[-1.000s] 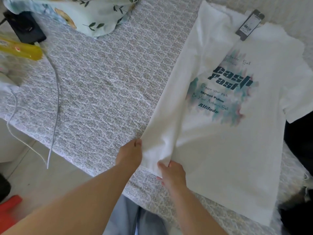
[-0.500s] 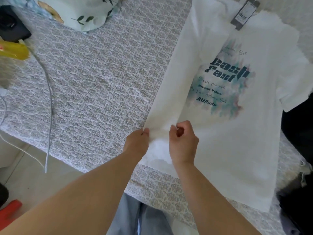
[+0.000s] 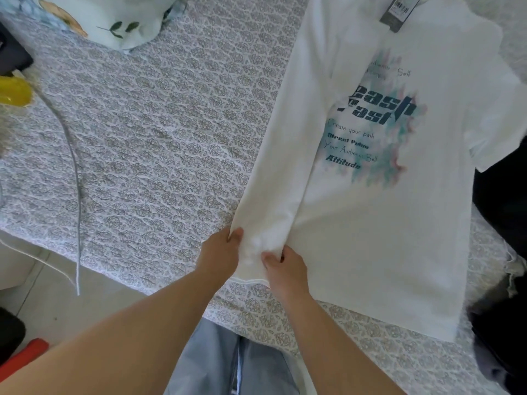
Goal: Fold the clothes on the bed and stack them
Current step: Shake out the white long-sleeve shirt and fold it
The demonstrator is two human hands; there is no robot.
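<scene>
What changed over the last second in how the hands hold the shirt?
Right hand rose along the folded edge of the shirt half a second ago, then dropped back near the hem. Left hand kept its grip on the outer edge. The side fold and tag stayed as they were.

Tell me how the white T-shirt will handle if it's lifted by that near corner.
The white T-shirt will probably droop limply: its side already lies folded over, bunching where the left hand and right hand pinch it. It looks thin, so likely light. The hang tag at its collar may dangle or flip.
</scene>
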